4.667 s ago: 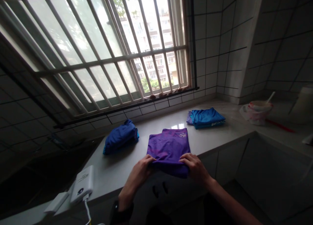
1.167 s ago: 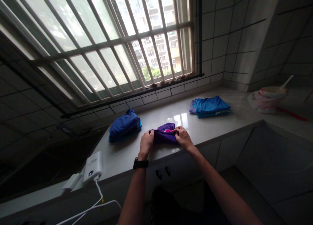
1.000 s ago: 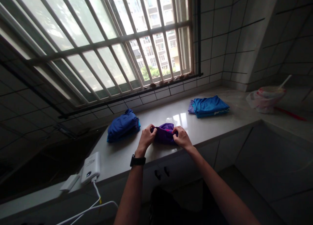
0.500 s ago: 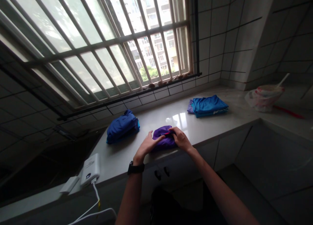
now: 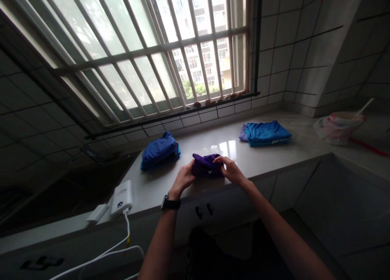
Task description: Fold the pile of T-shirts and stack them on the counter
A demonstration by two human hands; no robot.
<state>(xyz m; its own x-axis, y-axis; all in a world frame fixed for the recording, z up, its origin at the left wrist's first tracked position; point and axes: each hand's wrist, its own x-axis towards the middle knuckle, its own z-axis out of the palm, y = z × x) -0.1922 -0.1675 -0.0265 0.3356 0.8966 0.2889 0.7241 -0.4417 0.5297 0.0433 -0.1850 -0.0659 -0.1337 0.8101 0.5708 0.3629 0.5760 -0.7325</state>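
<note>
Between my hands, near the front edge of the counter, is a small bundle of folded purple cloth (image 5: 207, 165), seemingly a garment, with a small pinkish strip and a pale spot on its front. My left hand (image 5: 184, 176) grips its left side, the fingers partly hidden by the fabric. At the right end, my right hand (image 5: 233, 171) holds the cloth with curled fingers and the thumb below. A dark blue folded cloth bundle (image 5: 160, 150) lies to the left. Farther right rests a flat stack of bright blue folded cloth (image 5: 268, 133) with a lilac piece at its side.
On the counter (image 5: 213, 144) at the left stand a white power bank (image 5: 122, 198) with a plugged-in cable and a smaller white block (image 5: 97, 213). A sink (image 5: 91, 182) lies beyond. At the far right is a bag-wrapped tub (image 5: 341, 125). A barred window (image 5: 146, 50) rises behind.
The purple bundle has been turned up from lying flatter, and its far edge now stands higher. My left hand has closed round its left side. The view has shifted slightly left.
</note>
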